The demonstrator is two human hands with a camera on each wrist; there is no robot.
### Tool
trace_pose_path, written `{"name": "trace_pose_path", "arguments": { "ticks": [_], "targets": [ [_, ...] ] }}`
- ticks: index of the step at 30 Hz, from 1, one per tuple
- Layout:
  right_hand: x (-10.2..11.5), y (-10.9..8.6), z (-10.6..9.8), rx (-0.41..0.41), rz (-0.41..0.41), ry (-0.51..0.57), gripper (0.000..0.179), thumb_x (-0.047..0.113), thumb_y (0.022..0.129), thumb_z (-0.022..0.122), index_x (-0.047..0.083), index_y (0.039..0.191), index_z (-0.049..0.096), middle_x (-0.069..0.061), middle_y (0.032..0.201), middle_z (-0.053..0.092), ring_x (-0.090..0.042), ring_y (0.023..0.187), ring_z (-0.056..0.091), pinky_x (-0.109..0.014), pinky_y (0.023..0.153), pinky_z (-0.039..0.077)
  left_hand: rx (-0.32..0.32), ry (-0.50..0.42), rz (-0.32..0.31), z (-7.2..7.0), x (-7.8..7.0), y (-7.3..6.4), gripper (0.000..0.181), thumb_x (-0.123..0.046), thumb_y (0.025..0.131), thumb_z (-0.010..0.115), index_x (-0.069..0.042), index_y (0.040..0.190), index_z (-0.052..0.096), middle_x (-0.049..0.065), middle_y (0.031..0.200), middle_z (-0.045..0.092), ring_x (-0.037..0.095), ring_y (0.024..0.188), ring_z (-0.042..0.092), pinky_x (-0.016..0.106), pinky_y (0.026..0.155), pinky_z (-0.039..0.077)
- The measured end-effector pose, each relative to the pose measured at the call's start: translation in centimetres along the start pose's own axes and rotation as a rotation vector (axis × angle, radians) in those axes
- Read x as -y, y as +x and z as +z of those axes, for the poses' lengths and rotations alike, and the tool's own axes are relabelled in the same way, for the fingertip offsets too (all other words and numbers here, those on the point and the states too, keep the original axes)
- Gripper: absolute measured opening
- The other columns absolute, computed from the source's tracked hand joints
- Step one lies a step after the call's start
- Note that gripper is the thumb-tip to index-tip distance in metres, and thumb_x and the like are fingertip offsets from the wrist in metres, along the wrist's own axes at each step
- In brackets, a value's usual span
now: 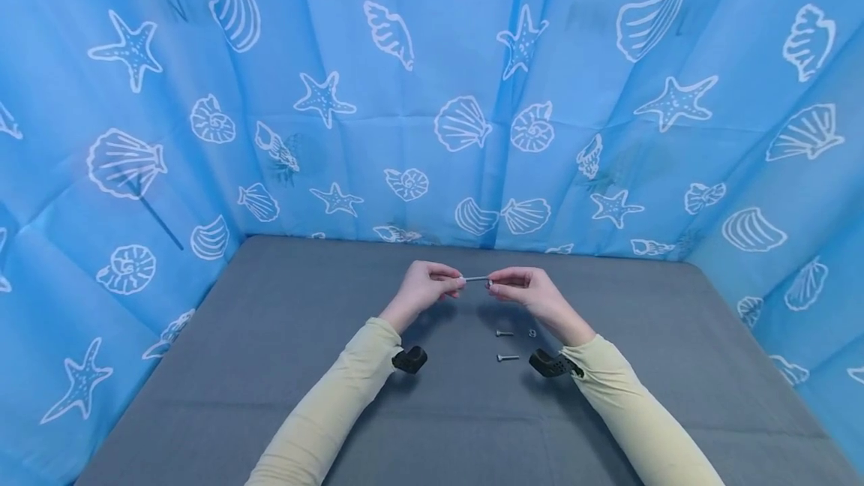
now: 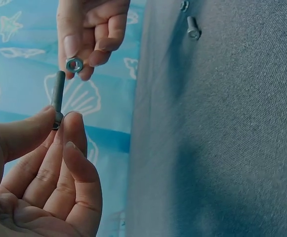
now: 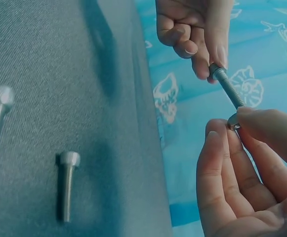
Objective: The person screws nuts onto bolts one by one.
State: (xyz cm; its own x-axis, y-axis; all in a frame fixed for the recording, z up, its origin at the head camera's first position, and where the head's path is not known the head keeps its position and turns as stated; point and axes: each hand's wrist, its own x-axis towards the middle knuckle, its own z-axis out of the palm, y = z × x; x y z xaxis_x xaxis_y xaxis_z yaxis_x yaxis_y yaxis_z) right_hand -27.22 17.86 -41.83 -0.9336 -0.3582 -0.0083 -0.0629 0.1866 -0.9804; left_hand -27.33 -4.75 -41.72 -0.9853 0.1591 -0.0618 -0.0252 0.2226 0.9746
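Observation:
My left hand (image 1: 427, 285) pinches a metal bolt (image 2: 58, 94) by its head between thumb and fingers, the threaded shank pointing toward the other hand. Between the thumb and fingertips of my right hand (image 1: 529, 291) is a small hex nut (image 2: 74, 65). In the left wrist view the nut's hole faces the bolt's free end. The right wrist view has the nut close beside the bolt's tip; whether they touch I cannot tell. Both hands are raised above the grey table (image 1: 304, 366).
Below the right hand lie a shorter bolt (image 1: 504, 334), a longer bolt (image 1: 508, 358) and another nut (image 1: 532, 333). Each wrist carries a black camera mount (image 1: 410, 359). A blue curtain (image 1: 418, 96) with white shells and starfish hangs behind the table.

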Motion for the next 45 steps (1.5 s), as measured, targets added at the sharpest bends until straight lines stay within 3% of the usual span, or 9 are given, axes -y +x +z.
{"name": "trace_pose_path", "arguments": {
  "ticks": [4,13,22,27,35,40,45],
  "targets": [
    [0.21,-0.12,0.10,0.004,-0.018,0.013,0.039,0.010,0.091,0.067,-0.013,0.120,0.057,-0.028,0.113,0.062,-0.032,0.102,0.064,-0.057,0.096,0.043,0.012,0.000,0.006,-0.02,-0.22,-0.23,0.015,-0.016,0.087,0.072,-0.005,0.098,0.073,0.007,0.085,0.072,0.016,0.072,0.069,0.051,0.084,0.052],
    [0.97,-0.19,-0.01,-0.043,-0.036,0.004,0.033,0.011,0.090,0.068,-0.008,0.117,0.061,-0.018,0.107,0.067,-0.020,0.096,0.067,-0.053,0.093,0.047,0.008,0.008,0.024,0.26,-0.65,-0.46,0.014,-0.017,0.088,0.072,-0.006,0.096,0.073,0.003,0.081,0.072,0.016,0.072,0.068,0.051,0.083,0.053],
    [0.92,-0.03,-0.38,-0.014,-0.063,-0.024,0.033,0.012,0.091,0.067,-0.007,0.117,0.062,-0.027,0.113,0.062,-0.020,0.096,0.066,-0.053,0.093,0.047,-0.012,0.030,0.020,0.81,-0.91,-0.89,0.013,-0.016,0.088,0.071,-0.006,0.096,0.073,0.003,0.079,0.071,0.016,0.070,0.068,0.050,0.081,0.054],
    [0.82,0.07,-0.30,-0.003,-0.071,0.018,0.032,0.011,0.091,0.067,-0.009,0.116,0.060,-0.030,0.112,0.061,-0.022,0.095,0.067,-0.050,0.091,0.049,-0.002,0.044,0.034,0.50,-0.70,-0.77,0.015,-0.019,0.088,0.072,-0.007,0.096,0.074,0.002,0.079,0.071,0.015,0.071,0.068,0.047,0.080,0.055],
    [0.68,0.28,-0.33,-0.017,-0.063,0.020,0.032,0.015,0.095,0.062,-0.010,0.115,0.060,-0.023,0.105,0.066,-0.025,0.093,0.067,-0.054,0.091,0.048,0.025,0.030,0.078,0.31,-0.64,-0.44,0.015,-0.020,0.087,0.072,-0.008,0.096,0.074,0.002,0.080,0.072,0.016,0.072,0.068,0.051,0.080,0.054],
    [0.76,0.20,-0.30,-0.007,-0.083,0.013,0.030,0.014,0.096,0.060,-0.007,0.116,0.058,-0.026,0.106,0.065,-0.033,0.096,0.066,-0.053,0.089,0.049,0.033,0.046,0.102,0.28,-0.45,-0.41,0.015,-0.020,0.088,0.071,-0.008,0.096,0.074,0.001,0.081,0.072,0.016,0.071,0.067,0.051,0.079,0.054],
    [0.80,0.17,-0.05,0.006,-0.082,-0.023,0.028,0.016,0.096,0.060,-0.006,0.113,0.059,-0.027,0.104,0.064,-0.030,0.091,0.066,-0.049,0.085,0.053,0.042,0.050,0.119,0.00,-0.18,-0.60,0.014,-0.018,0.089,0.071,-0.007,0.096,0.074,0.001,0.081,0.072,0.016,0.072,0.067,0.053,0.079,0.053]
  ]
}}
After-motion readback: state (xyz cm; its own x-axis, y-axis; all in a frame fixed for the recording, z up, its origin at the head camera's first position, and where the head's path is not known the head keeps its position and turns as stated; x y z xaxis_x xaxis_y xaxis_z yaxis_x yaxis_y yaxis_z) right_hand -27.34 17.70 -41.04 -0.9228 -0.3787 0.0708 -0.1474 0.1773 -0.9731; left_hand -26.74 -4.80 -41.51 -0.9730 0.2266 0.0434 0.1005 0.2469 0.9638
